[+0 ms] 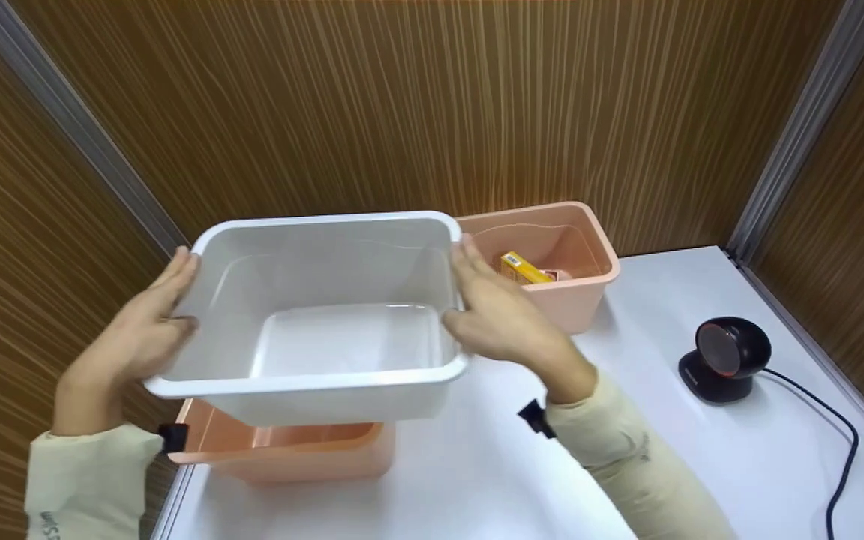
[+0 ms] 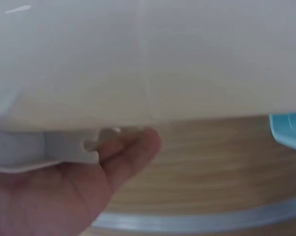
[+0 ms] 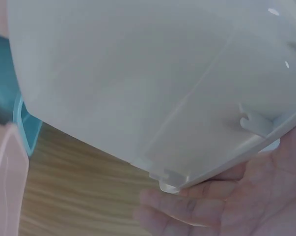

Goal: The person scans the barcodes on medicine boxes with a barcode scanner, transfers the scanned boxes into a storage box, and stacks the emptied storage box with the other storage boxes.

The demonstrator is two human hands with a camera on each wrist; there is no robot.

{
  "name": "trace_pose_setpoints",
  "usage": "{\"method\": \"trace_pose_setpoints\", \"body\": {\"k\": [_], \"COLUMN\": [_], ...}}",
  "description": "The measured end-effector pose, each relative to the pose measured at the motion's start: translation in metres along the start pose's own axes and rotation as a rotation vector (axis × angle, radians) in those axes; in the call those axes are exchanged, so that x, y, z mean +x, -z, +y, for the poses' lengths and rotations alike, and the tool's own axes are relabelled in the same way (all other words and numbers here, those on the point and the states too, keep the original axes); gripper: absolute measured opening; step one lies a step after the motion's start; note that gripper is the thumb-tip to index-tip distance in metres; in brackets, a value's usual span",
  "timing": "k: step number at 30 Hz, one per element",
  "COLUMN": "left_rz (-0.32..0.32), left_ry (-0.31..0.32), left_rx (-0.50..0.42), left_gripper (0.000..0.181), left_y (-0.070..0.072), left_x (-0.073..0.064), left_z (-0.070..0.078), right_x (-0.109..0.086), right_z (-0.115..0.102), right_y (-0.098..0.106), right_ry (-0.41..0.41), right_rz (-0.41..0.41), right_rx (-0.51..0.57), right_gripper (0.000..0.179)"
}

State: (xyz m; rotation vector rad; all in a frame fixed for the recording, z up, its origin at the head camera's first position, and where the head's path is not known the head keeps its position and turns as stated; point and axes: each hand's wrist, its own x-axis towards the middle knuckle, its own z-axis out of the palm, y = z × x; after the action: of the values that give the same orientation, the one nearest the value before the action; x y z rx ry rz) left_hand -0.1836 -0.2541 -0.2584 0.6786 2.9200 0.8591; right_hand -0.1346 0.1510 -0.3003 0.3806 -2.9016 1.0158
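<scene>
A white plastic bin [image 1: 312,386] is held up in front of me, its inside tipped toward the head camera and nothing in it. My left hand [image 1: 136,326] grips its left rim. On the right side, my right hand [image 1: 499,307] holds the opposite rim, thumb over the edge. The wrist views show the bin's smooth outer wall [image 3: 113,88], with fingers under the rim beside small moulded hooks [image 3: 255,122]. Below the bin, a peach bin [image 1: 289,461] is partly covered by it. A turquoise bin [image 2: 290,130] peeks out in both wrist views.
Another peach bin [image 1: 582,300] stands at the back wall, with a yellow box [image 1: 523,268] inside. A black round device [image 1: 728,356] with a cable [image 1: 848,442] sits on the right of the white table [image 1: 492,465]. Wood-patterned panels [image 1: 432,105] enclose the table.
</scene>
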Motion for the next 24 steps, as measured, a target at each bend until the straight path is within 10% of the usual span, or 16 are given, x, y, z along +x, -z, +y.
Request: {"method": "trace_pose_setpoints", "body": {"k": [13,24], "left_rz": [0.015,-0.004], "left_ry": [0.078,0.186], "left_rx": [-0.030,-0.012], "left_gripper": [0.078,0.077], "left_y": [0.030,0.029], "left_x": [-0.021,-0.028], "left_z": [-0.043,-0.060], "right_x": [0.020,0.029], "right_z": [-0.035,-0.041], "right_y": [-0.037,-0.059], "right_ry": [-0.005,-0.002], "right_rz": [-0.048,-0.085], "right_rx": [0.015,-0.027], "right_gripper": [0.086,0.084]}}
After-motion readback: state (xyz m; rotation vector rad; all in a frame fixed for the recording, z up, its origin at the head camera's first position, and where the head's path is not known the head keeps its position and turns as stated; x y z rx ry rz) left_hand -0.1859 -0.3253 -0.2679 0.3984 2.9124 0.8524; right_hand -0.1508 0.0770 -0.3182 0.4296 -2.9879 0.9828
